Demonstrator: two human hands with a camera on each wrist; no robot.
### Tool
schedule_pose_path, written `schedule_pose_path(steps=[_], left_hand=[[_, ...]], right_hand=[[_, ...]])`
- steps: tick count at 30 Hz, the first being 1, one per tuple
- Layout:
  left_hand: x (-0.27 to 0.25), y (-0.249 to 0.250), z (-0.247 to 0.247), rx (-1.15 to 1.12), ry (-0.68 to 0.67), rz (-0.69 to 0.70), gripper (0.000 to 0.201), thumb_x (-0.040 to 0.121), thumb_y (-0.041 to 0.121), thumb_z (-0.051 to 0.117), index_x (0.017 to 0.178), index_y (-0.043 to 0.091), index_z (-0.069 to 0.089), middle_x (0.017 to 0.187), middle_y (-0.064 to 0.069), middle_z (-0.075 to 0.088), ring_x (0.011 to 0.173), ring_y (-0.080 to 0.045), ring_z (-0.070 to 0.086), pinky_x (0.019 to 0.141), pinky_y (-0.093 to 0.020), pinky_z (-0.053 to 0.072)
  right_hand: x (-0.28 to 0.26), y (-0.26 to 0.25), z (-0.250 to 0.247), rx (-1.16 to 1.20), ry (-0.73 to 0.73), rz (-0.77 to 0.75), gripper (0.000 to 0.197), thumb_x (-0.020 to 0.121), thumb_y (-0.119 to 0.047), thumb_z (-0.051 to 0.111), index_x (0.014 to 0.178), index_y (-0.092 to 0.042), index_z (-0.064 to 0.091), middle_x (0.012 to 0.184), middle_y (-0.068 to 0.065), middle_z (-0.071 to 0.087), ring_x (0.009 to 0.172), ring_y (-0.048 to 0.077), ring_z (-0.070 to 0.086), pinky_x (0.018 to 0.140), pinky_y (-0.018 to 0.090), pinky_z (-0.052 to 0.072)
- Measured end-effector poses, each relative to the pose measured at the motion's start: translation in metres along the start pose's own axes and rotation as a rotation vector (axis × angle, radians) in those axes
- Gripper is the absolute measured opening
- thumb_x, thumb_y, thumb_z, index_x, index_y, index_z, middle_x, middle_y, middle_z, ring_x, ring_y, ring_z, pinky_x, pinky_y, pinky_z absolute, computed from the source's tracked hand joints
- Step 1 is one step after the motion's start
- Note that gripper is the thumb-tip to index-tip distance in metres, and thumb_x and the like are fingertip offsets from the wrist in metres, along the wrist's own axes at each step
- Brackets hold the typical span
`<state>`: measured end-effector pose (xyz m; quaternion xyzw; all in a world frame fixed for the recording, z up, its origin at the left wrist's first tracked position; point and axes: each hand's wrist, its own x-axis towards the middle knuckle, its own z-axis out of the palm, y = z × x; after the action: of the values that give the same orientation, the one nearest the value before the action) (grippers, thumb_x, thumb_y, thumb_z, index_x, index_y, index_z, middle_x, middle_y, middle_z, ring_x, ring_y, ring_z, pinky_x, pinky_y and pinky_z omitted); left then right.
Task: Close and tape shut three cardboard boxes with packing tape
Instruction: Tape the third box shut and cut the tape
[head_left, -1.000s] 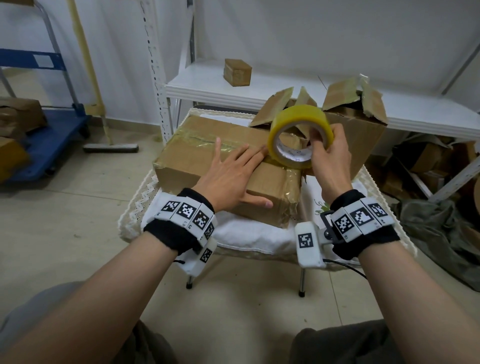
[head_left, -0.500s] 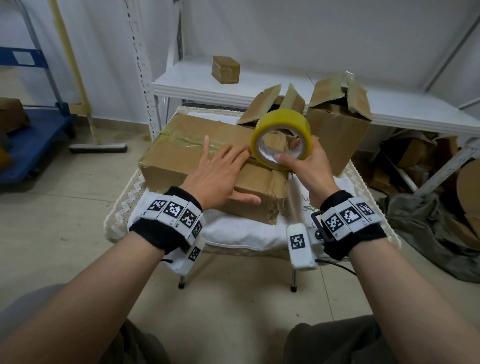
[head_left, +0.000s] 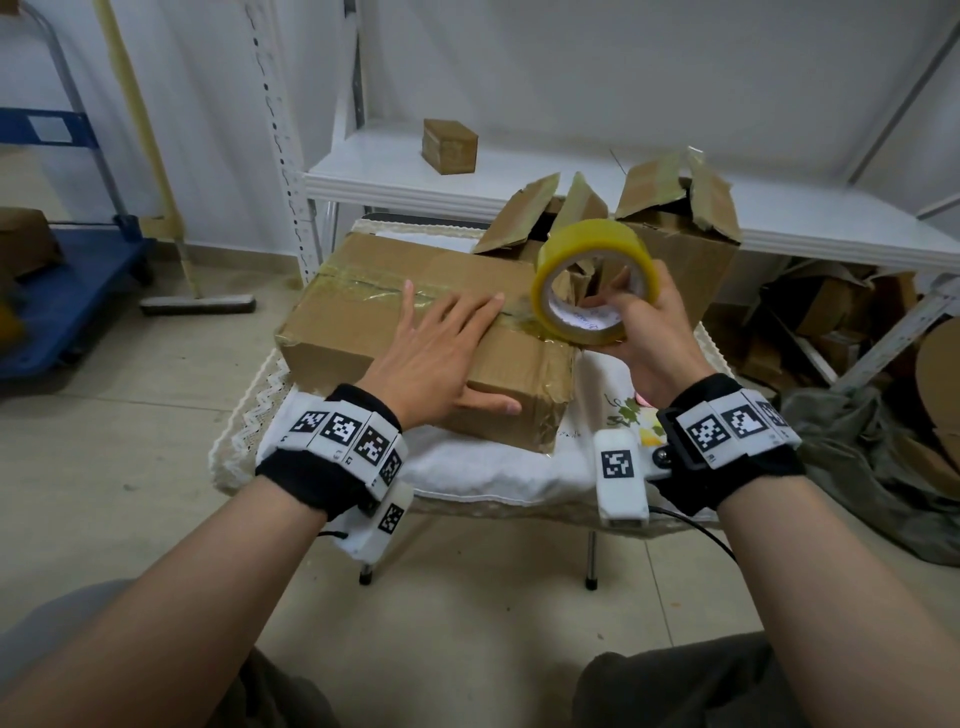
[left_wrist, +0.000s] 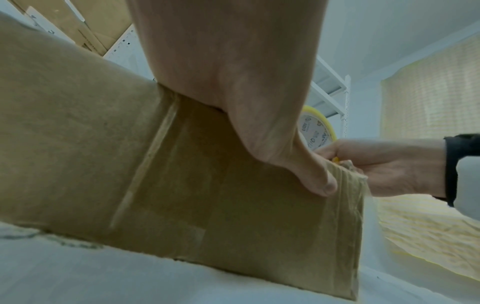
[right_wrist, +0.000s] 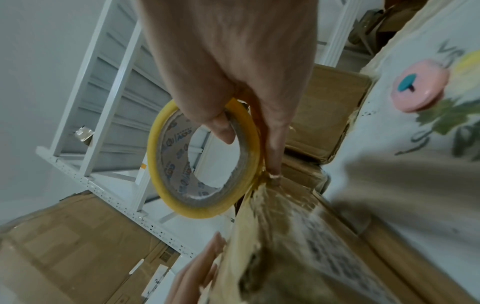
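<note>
A closed cardboard box (head_left: 363, 291) lies on a small table with a white cloth (head_left: 483, 467); shiny tape runs along its top seam. My left hand (head_left: 441, 353) lies flat on the box top, fingers straight, thumb down the near side (left_wrist: 319, 181). My right hand (head_left: 644, 322) grips a yellow roll of packing tape (head_left: 592, 280) at the box's right end, thumb through the core (right_wrist: 221, 123). The roll (right_wrist: 205, 162) stands on edge beside the box corner (right_wrist: 272, 205). Two open boxes (head_left: 675, 244) with raised flaps stand behind.
A white shelf (head_left: 571, 182) behind the table carries a small cardboard box (head_left: 449, 145). Cardboard scraps and a grey cloth (head_left: 857, 441) lie at the right under the shelf. A blue trolley (head_left: 62, 291) and a broom (head_left: 197, 304) stand on the floor at the left.
My right hand has brought the tape roll down and to the right, to the box's right end. The left hand stays flat on the box top.
</note>
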<state>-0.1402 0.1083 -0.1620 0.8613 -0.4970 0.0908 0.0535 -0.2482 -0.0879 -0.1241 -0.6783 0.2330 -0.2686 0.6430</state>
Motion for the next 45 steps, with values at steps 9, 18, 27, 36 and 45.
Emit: schedule_pose_path(steps=[9,18,27,36,45], left_hand=[[0.002,0.001,0.002,0.038,-0.021,0.014,0.115,0.065,0.093,0.018,0.159,0.027,0.007,0.166,0.006,0.011,0.151,-0.026,0.014,0.116,-0.068,-0.007],[0.005,0.006,0.004,0.096,-0.004,0.046,0.118,0.069,0.093,0.031,0.16,0.02,0.006,0.167,0.004,0.009,0.152,-0.023,0.014,0.119,-0.063,-0.008],[0.012,0.025,0.004,0.054,0.051,0.079,0.115,0.066,0.094,0.041,0.152,0.018,0.028,0.16,0.0,0.028,0.145,-0.021,0.033,0.121,-0.06,-0.004],[0.009,0.023,0.005,0.034,0.021,0.062,0.123,0.067,0.092,0.041,0.157,0.014,0.014,0.162,-0.003,0.022,0.147,-0.022,0.028,0.121,-0.061,-0.002],[0.007,0.026,0.004,0.022,0.01,0.042,0.127,0.066,0.091,0.041,0.158,0.009,0.009,0.162,-0.006,0.021,0.149,-0.022,0.024,0.121,-0.061,-0.004]], right_hand=[[0.004,0.007,-0.003,0.077,-0.023,0.059,0.033,0.095,0.006,0.054,0.115,-0.02,0.051,0.104,0.009,0.062,0.106,0.026,0.066,0.09,0.058,0.058],[0.009,0.02,-0.005,0.079,-0.05,0.092,0.021,0.092,0.005,0.062,0.099,-0.013,0.054,0.096,0.009,0.066,0.107,0.029,0.069,0.074,0.034,0.061],[0.005,0.028,0.0,0.049,-0.044,0.094,0.046,0.086,-0.012,0.077,0.126,-0.004,0.055,0.115,0.015,0.067,0.095,0.018,0.068,0.074,0.028,0.058],[0.007,0.013,-0.006,0.045,-0.037,0.122,0.035,0.093,0.007,0.057,0.127,-0.002,0.059,0.12,0.015,0.065,0.107,0.027,0.067,0.083,0.038,0.062],[0.007,0.005,-0.006,0.012,-0.032,0.112,0.019,0.098,-0.004,0.055,0.112,-0.013,0.065,0.119,0.015,0.066,0.112,0.031,0.064,0.087,0.05,0.06]])
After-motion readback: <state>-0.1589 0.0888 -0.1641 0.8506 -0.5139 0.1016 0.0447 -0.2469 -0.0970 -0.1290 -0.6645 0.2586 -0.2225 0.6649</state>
